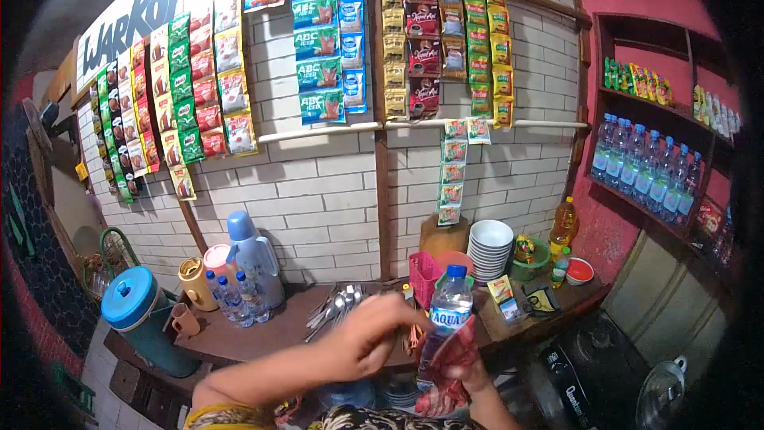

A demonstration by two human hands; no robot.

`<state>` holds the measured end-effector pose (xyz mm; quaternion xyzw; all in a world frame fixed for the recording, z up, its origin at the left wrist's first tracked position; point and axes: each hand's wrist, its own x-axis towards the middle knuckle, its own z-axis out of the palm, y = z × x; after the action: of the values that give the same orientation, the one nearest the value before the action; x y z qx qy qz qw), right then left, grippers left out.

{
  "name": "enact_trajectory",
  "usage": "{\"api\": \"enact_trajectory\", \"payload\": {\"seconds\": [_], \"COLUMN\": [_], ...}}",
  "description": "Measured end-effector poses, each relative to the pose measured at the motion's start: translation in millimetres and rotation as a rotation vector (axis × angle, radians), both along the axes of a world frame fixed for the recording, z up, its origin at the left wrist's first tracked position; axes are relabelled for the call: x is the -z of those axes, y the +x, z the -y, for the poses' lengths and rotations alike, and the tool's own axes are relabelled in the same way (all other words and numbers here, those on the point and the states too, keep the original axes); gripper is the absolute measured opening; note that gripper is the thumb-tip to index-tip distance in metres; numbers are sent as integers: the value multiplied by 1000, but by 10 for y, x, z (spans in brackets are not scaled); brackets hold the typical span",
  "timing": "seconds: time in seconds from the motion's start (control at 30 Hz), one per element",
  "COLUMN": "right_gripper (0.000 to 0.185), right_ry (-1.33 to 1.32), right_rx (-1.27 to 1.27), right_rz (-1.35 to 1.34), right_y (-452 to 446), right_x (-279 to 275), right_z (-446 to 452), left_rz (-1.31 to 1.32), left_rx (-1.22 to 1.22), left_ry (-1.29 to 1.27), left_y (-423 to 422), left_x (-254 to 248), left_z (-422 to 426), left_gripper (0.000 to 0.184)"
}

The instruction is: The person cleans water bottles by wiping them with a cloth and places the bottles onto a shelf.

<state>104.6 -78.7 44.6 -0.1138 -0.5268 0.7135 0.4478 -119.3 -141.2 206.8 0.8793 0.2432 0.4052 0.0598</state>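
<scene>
A water bottle [451, 306] with a blue cap and an AQUA label stands upright in front of me. Round its lower part is a red patterned cloth [454, 366]. My right hand [475, 376] is closed on the bottle through this cloth, its fingers partly covered. From the left, my left hand [380, 333] reaches to the bottle's side, fingers bent and curled, slightly blurred. Its fingertips are at the label and cloth edge; whether they pinch anything is hidden. Behind that hand, several spoons [344, 302] lie on the brown counter [298, 314].
Small water bottles [251, 302], a blue thermos [255, 259] and a drink cooler [143, 318] stand left. Stacked white bowls [489, 247], a pink basket [426, 275] and an oil bottle [564, 227] are right. A black stove [589, 374] sits lower right. Sachet strips [320, 48] hang above.
</scene>
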Motion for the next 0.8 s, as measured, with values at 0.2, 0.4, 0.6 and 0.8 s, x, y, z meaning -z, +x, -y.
{"api": "enact_trajectory", "payload": {"seconds": [0.2,0.4,0.6,0.8], "right_gripper": [79,81,101,87], "right_ry": [6,-20,275,244], "right_rx": [-129,-156,429,388], "right_rz": [-11,94,135,66], "right_y": [-177,-273,-380,124], "right_x": [130,240,506,2697], "right_z": [27,63,-66,-205], "left_rz": [771,847,897,770], "left_rx": [62,124,-12,-3], "left_ry": [-1035,-1195,-952,-692], "left_y": [245,233,375,462], "left_x": [1154,1334,1349,1404], "left_z": [-150,-264,-289,-382], "left_gripper": [62,40,48,69]}}
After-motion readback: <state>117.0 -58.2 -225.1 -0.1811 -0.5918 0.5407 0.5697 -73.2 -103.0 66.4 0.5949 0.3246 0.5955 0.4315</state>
